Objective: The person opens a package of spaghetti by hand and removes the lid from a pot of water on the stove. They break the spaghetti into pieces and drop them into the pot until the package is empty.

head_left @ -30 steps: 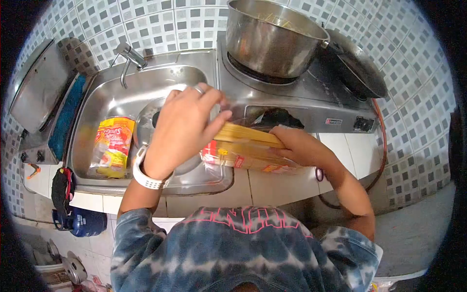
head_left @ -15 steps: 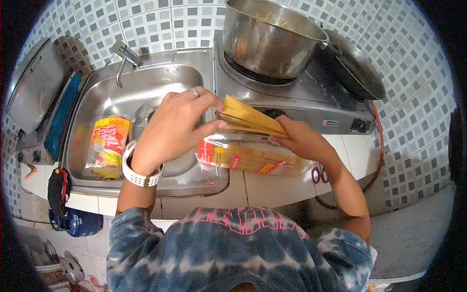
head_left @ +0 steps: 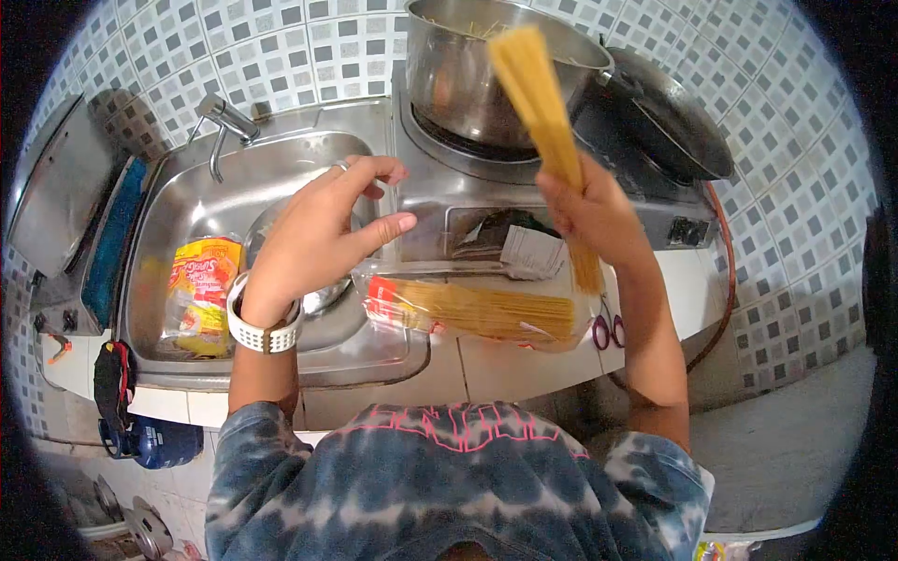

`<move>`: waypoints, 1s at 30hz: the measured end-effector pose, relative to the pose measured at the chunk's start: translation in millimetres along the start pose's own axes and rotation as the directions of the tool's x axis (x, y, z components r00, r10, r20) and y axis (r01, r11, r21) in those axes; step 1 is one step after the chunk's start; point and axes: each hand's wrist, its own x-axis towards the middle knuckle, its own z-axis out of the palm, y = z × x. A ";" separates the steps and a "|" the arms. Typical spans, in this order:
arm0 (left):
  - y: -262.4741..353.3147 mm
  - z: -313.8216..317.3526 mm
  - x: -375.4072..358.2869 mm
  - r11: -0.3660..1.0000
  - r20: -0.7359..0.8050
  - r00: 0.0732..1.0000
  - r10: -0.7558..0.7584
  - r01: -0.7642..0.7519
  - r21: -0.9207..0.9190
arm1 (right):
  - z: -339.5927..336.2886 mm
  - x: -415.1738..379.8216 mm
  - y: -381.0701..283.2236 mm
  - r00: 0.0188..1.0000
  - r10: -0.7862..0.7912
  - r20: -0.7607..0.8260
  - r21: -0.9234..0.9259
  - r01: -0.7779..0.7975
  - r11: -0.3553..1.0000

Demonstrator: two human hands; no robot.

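A bundle of dry spaghetti (head_left: 538,103) stands nearly upright in my right hand (head_left: 599,210), its upper end in front of the steel pot (head_left: 477,84). My fingers are wrapped around its lower part. My left hand (head_left: 323,229) is over the sink's right side, thumb and fingers apart, with nothing in it. Below and between the hands, a clear spaghetti package (head_left: 477,313) with more strands inside lies on the counter. Some pale strands show inside the pot, which sits on the stove.
In the sink (head_left: 271,173) lie a yellow-and-red packet (head_left: 201,290) and a round metal item, partly hidden by my left hand. Purple-handled scissors (head_left: 606,332) lie right of the package. A frying pan (head_left: 673,122) rests on the stove's right side. A printed paper (head_left: 533,252) lies behind the package.
My right hand has raised the spaghetti bundle toward the pot and turned it from slanting to nearly upright. My left hand has come away from the strands and moved slightly left.
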 end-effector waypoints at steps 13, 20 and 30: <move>34.8 76.7 41.4 -0.465 0.249 0.879 -0.407 0.035 -0.885 | 16.0 13.8 -52.2 0.742 -0.274 -0.612 0.662 0.670 0.335; 58.9 96.8 43.7 -0.538 0.346 0.864 -0.367 0.106 -0.836 | 48.4 -2.5 -48.9 0.780 -0.133 -0.612 0.720 0.618 0.314; 63.0 36.7 28.4 0.962 -0.208 0.944 0.256 -0.228 0.150 | -30.6 -6.9 -36.2 0.982 -0.127 -0.139 -0.078 0.117 0.990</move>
